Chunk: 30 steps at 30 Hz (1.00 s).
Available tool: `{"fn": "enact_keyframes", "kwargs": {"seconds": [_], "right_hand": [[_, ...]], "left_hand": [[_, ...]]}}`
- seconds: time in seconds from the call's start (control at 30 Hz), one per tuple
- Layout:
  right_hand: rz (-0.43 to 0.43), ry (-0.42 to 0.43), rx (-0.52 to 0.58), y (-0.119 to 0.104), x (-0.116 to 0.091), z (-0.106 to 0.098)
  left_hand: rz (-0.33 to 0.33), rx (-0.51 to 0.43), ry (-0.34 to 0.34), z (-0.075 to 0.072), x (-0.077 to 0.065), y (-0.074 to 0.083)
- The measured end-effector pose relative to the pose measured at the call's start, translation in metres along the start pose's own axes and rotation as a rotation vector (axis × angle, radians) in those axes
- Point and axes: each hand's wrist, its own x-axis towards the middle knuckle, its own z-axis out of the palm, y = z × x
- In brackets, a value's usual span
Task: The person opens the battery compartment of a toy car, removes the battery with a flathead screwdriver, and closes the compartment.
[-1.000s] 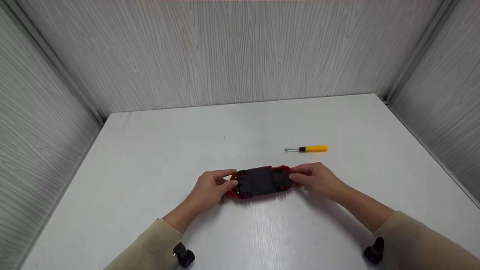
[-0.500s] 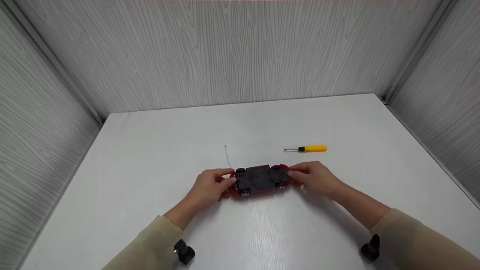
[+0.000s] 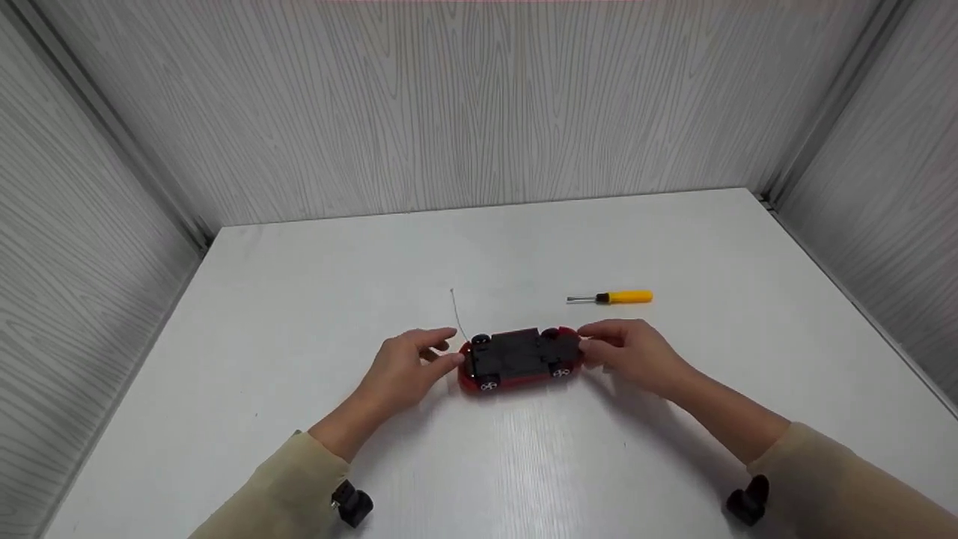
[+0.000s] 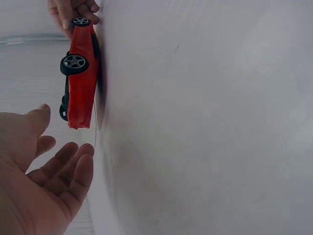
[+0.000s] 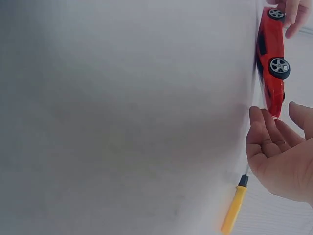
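A red toy car lies upside down on the white table, its black underside and wheels facing up. In the left wrist view the toy car shows its red side, with a gap between it and my left hand. That left hand is just off the car's left end, fingers and thumb spread apart. At the other end is my right hand; its fingertips are at the red bodywork. The right wrist view shows the right hand with its thumb apart from the car; whether the fingers touch it I cannot tell.
Behind the car to the right lies a screwdriver with a yellow handle, its tip pointing left. A thin pale strand runs back from the car's left end. Grey wood-patterned panels enclose the table's back and sides.
The car was held slightly raised by both hands and now rests on the table, wheels visible. My left hand has let go and moved left; the right has loosened.
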Motion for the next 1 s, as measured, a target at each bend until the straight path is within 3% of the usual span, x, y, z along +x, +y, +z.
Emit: {"fn": "enact_keyframes", "kwargs": {"seconds": [0.13,0.23,0.43,0.6,0.8,1.0], "right_hand": [[-0.064,0.070,-0.111,-0.007,-0.008,0.000],[-0.152,0.095,-0.203,-0.012,-0.014,0.003],[-0.360,0.063,-0.489,-0.015,-0.028,0.014],[-0.397,0.024,-0.706,-0.018,-0.038,0.019],[-0.410,-0.029,-0.836,-0.018,-0.039,0.021],[-0.391,-0.056,-0.857,-0.014,-0.038,0.019]], "left_hand": [[0.113,0.090,-0.027,-0.006,-0.002,0.003],[0.217,0.225,-0.081,-0.010,-0.003,0.004],[0.388,0.569,-0.216,-0.019,-0.003,0.003],[0.470,0.740,-0.279,-0.022,-0.005,0.004],[0.512,0.831,-0.327,-0.020,-0.006,0.002],[0.505,0.793,-0.365,-0.017,-0.006,0.000]]}}
